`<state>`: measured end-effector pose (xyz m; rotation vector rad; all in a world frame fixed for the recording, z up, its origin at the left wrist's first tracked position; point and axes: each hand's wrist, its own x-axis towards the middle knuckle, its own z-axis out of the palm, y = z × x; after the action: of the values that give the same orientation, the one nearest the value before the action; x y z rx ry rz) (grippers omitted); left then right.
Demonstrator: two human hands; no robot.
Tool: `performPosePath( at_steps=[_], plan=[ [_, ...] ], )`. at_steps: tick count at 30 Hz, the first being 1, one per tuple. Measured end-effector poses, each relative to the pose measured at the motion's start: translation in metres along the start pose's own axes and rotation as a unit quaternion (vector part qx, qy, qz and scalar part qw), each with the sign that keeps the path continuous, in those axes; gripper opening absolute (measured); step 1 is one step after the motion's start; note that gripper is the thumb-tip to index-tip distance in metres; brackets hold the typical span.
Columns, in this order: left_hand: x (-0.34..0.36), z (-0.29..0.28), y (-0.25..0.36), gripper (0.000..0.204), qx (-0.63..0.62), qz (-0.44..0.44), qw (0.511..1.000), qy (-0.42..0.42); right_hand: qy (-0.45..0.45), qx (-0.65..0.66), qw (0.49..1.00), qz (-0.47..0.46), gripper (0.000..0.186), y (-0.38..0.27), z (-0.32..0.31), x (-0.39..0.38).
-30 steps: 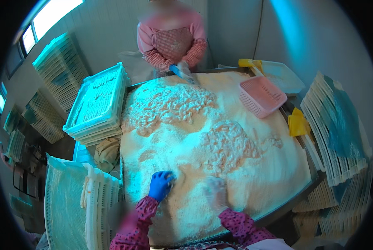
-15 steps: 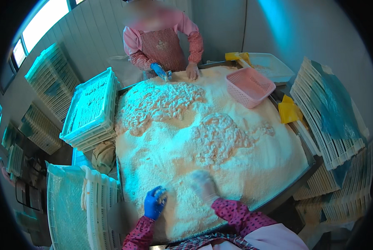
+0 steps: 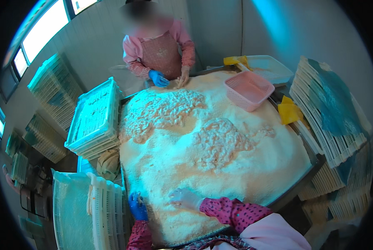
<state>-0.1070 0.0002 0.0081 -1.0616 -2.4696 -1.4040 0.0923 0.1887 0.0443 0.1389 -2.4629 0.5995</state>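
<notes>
right hand (image 3: pixel 185 199) — over pale crumbs (image 3: pixel 165 175)

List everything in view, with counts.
Table: one, dark-edged, centre
Crumbs: one bed, pale, on table
Lumpy piles: two large, whitish, on crumbs
Basket: one, pink, far right corner
Tub: one, white, behind basket
Unidentified items: two, yellow, table's right
Tray stacks: several, whitish, both sides
Cloth: one, tan, table's left
Co-worker: one, pink clothing, far side
Windows: several, white, upper left
Sleeves: two, magenta, lower edge
Left hand: one, blue glove, table's near-left
Right hand: one, whitish glove, on crumbs
</notes>
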Motion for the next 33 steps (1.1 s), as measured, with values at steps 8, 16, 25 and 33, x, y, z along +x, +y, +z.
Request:
performPosePath(
  at_steps=[8, 16, 25, 33],
  plan=[
    [-0.064, 0.026, 0.099, 0.026, -0.063, 0.148, 0.967, -0.196, 0.051, 0.095, 0.914, 0.391, 0.033, -0.015, -0.034, -0.063],
    [-0.041, 0.039, 0.124, 0.042, -0.281, -0.066, 0.938, -0.193, 0.236, 0.030, 0.910, 0.340, 0.043, -0.005, -0.089, -0.069],
    [-0.046, 0.111, 0.194, 0.052, -0.726, -0.429, 0.455, -0.288, 0.490, 0.131, 0.709, 0.490, 0.037, 0.131, -0.209, -0.160],
    [0.000, 0.149, 0.172, 0.039, -0.784, -0.408, 0.427, -0.190, 0.514, 0.407, 0.541, 0.526, 0.042, 0.217, -0.215, -0.194]
  ],
)
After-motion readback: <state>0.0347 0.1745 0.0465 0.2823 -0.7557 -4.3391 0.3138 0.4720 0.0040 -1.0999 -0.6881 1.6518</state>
